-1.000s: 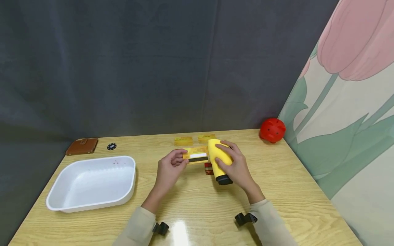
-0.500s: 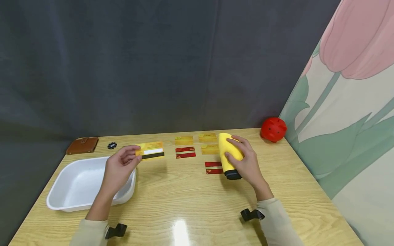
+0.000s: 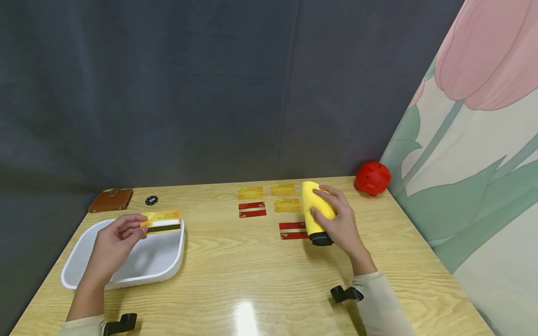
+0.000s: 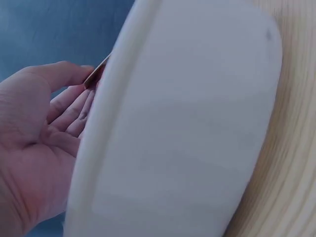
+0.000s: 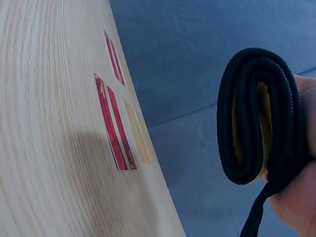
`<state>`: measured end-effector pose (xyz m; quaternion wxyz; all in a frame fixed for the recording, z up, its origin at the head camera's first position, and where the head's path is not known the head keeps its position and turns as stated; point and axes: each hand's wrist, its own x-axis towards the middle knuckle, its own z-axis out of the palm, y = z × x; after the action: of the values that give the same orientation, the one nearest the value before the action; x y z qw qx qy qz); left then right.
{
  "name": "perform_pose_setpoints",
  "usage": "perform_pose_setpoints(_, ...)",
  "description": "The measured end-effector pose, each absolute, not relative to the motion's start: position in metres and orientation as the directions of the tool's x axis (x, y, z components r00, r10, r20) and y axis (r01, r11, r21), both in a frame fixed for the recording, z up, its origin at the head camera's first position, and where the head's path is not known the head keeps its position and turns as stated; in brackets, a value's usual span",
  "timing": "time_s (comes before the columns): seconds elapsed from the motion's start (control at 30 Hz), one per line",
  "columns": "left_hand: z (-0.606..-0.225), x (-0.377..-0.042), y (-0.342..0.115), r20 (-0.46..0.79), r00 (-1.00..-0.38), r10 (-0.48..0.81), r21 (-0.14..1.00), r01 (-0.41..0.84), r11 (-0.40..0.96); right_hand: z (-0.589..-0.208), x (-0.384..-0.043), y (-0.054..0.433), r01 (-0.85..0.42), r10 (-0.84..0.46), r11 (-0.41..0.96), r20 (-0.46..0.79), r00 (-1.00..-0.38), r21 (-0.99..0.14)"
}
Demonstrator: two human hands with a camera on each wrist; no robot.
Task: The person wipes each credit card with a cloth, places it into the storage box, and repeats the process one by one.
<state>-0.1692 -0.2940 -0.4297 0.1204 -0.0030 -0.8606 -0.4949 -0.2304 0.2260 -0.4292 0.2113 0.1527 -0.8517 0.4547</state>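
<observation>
My left hand [image 3: 115,245] pinches a gold plastic card [image 3: 163,222] by its left end, thumb against fingers. The card's white panel and black magnetic stripe show. It is over the white plastic tray [image 3: 145,278]; in the left wrist view the tray's wall [image 4: 187,118] hides most of the card. My right hand [image 3: 338,221] grips a rolled yellow cloth [image 3: 316,207] from its right side. In the right wrist view its coiled black edging [image 5: 229,118] faces the camera. Below and left of the roll, a red card [image 3: 293,231] lies flat, its right end overlapped by the roll.
Three gold cards, one a front card [image 3: 287,205], and another red card [image 3: 252,210] lie on the wooden table [image 3: 218,280]. A brown wallet [image 3: 110,200] and a black poker chip [image 3: 152,200] are back left. A red piggy bank [image 3: 372,178] stands back right.
My left hand has carried the gold card leftward from beside the roll to over the tray. My right hand has shifted slightly right with the rolled cloth, uncovering the cards behind.
</observation>
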Motion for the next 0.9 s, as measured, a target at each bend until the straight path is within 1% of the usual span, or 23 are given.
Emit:
perform_pose_setpoints(0.2,-0.434,-0.166,-0.319,0.165,-0.984,-0.072,0.869,0.111,0.483,-0.429,-0.23,0.225,-0.449,-0.066,0.545,0.498,-0.865,-0.708)
perform_pose_setpoints(0.27,-0.435,-0.166,-0.323,0.14,-0.988,-0.057,0.864,0.094,0.494,-0.428,-0.23,0.225,-0.451,-0.065,0.543,0.501,-0.863,-0.708)
perform_pose_setpoints(0.4,-0.44,-0.169,-0.325,0.053,-0.998,-0.019,0.841,0.034,0.54,-0.429,-0.229,0.225,-0.449,-0.067,0.544,0.497,-0.865,-0.709)
perform_pose_setpoints(0.53,-0.447,-0.172,-0.321,-0.009,-1.0,0.019,0.83,0.003,0.558,-0.432,-0.227,0.226,-0.441,-0.068,0.55,0.488,-0.87,-0.709)
perform_pose_setpoints(0.7,-0.45,-0.174,-0.318,-0.016,-0.998,0.062,0.811,0.024,0.584,-0.433,-0.227,0.226,-0.443,-0.067,0.553,0.492,-0.868,-0.706)
perform_pose_setpoints(0.9,-0.45,-0.175,-0.316,-0.009,-0.997,0.079,0.781,0.042,0.623,-0.432,-0.23,0.225,-0.462,-0.074,0.547,0.509,-0.858,-0.698)
